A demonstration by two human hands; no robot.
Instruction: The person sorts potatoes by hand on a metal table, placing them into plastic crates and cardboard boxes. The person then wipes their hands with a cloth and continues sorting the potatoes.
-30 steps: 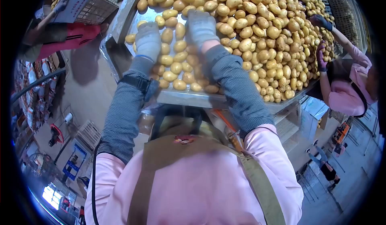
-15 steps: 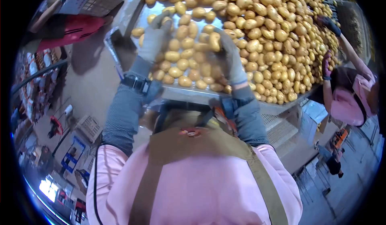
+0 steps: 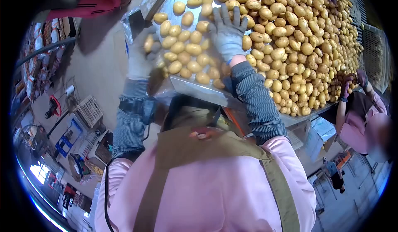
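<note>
My left hand (image 3: 142, 54), in a grey-white glove, is at the left edge of the metal sorting table. Its fingers are curled round a potato (image 3: 148, 43), and motion blurs them slightly. My right hand (image 3: 228, 34), gloved the same way, lies with fingers spread against the potatoes at the border of the big heap (image 3: 290, 37). Nothing shows in its grasp. Between my hands, loose yellow potatoes (image 3: 193, 49) are scattered over the table's shiny surface.
The table's raised metal rim (image 3: 203, 90) runs just in front of my apron. At the right, a co-worker in pink (image 3: 358, 128) has gloved hands at the heap. Plastic crates (image 3: 89, 111) and filled bags (image 3: 41, 62) stand on the floor to the left.
My left hand has shifted left to the table's edge with a potato. My right hand has moved up, its fingers now spread; the potato it held no longer shows there. The view has turned slightly.
</note>
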